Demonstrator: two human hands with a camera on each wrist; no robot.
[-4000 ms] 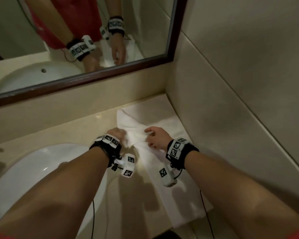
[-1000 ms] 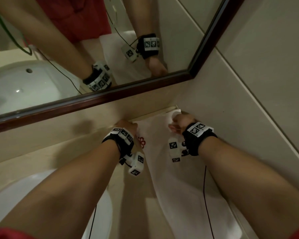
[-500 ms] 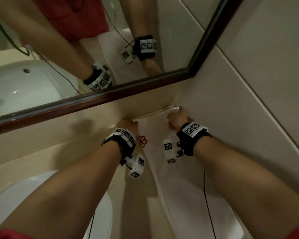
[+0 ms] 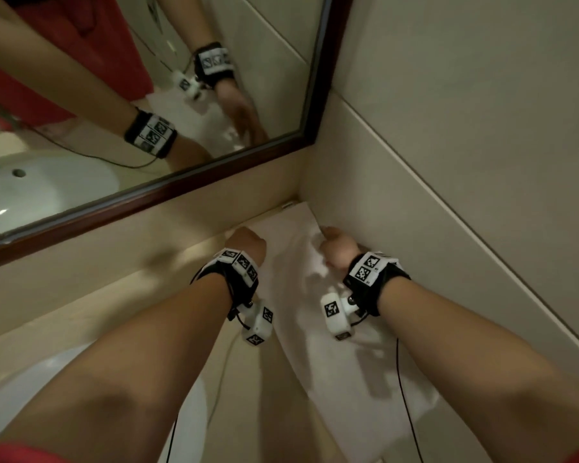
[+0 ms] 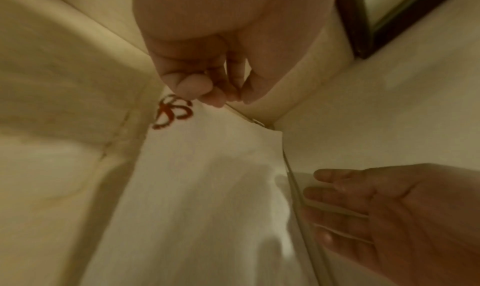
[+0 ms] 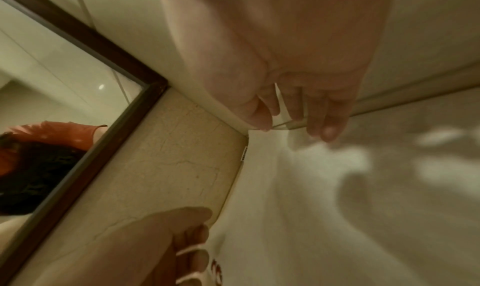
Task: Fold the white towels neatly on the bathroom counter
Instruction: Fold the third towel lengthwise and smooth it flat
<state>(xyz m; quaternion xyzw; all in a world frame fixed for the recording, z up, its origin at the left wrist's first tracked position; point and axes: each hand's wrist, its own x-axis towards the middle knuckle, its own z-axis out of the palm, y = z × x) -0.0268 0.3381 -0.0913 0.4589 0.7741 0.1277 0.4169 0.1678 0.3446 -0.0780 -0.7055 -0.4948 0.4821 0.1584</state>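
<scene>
Head view: a white towel (image 4: 331, 329) lies flat along the bathroom counter (image 4: 131, 312), its far end tucked into the corner under the mirror (image 4: 147, 95). The left hand (image 4: 246, 243) pinches the far left corner, beside a red embroidered mark (image 5: 172, 112). The right hand (image 4: 336, 248) seems to nip the edge by the wall (its grip is blurred). To fold well, lift both corners together, keep the edge taut, and bring it squarely onto the near edge.
</scene>
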